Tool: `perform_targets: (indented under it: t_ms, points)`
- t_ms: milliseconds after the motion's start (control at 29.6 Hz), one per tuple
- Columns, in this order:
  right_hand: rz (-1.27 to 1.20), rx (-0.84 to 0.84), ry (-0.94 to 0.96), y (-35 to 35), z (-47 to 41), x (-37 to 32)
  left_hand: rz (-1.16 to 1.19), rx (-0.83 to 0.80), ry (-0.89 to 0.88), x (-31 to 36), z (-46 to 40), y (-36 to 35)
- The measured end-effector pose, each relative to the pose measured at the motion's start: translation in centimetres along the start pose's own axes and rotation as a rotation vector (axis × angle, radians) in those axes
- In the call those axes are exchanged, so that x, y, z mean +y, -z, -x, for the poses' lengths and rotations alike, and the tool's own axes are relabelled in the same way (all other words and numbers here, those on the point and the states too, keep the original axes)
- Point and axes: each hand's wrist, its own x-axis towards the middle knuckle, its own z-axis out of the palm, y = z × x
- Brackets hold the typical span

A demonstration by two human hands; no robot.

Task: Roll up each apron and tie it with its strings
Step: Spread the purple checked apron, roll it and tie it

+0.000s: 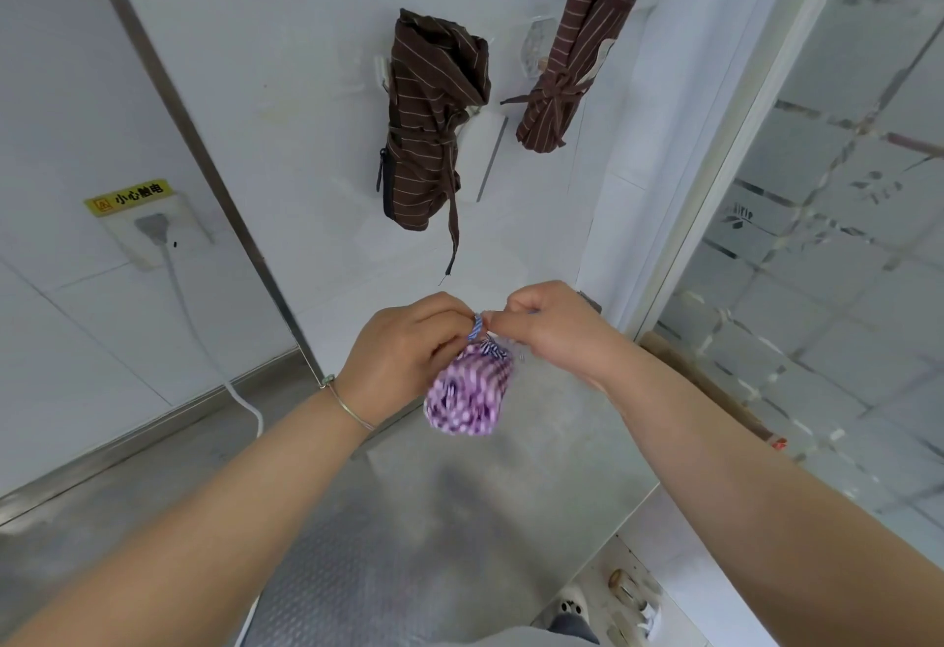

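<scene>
White tiled wall [306, 84] behind, with 2 brown striped aprons already rolled, tied and hung up high, presumably to keep them off the work surface. Larger, looser brown roll [429, 120] on the left, bound round the middle, 1 long string end dangling below it. Tighter brown roll [567, 64] on the right, knotted near its lower end, well apart from the first.

Stainless steel table [434, 519] below, bare metal under the hands. Frosted glass panel [817, 237] at the right edge. Wall socket [153, 232] at the left under a yellow warning label [130, 197], white cable trailing down from it.

Purple-and-white checked apron [467, 388], rolled into a short fat bundle, held in the air above the table between both hands, end-on to the camera, likely so the strings can be worked freely at its top. Blurred, so probably in motion.

Left hand [403, 355] curled, fingertips pinching a blue-striped string [476, 327] just above the roll. Right hand [557, 335] curled likewise, thumb and fingers pinched close against the left; likely on the other string end, though that end barely shows. Knot apparently in progress: third roll wound but not yet secured.
</scene>
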Motion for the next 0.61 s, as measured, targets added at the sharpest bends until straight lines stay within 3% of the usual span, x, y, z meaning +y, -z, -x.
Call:
perform_targets:
  t_ms: [169, 304, 439, 608]
  points:
    - [-0.461, -0.038, -0.142, -0.4, 0.7, 0.5, 0.105, 0.156, 0.183, 0.4, 0.2, -0.7]
    - [-0.668, 0.195, -0.075, -2.0, 0.8, 1.1, 0.291, 0.282, 0.401, 1.9, -0.6, -1.1]
    - [-0.646, 0.311, -0.018, -1.4, 0.5, 1.3, 0.412, 0.294, 0.628, 2.9, -1.1, -1.2]
    - [-0.492, 0.268, 0.056, -1.3, 1.1, 1.7, 0.345, 0.143, 0.751, 3.0, -1.4, -1.1]
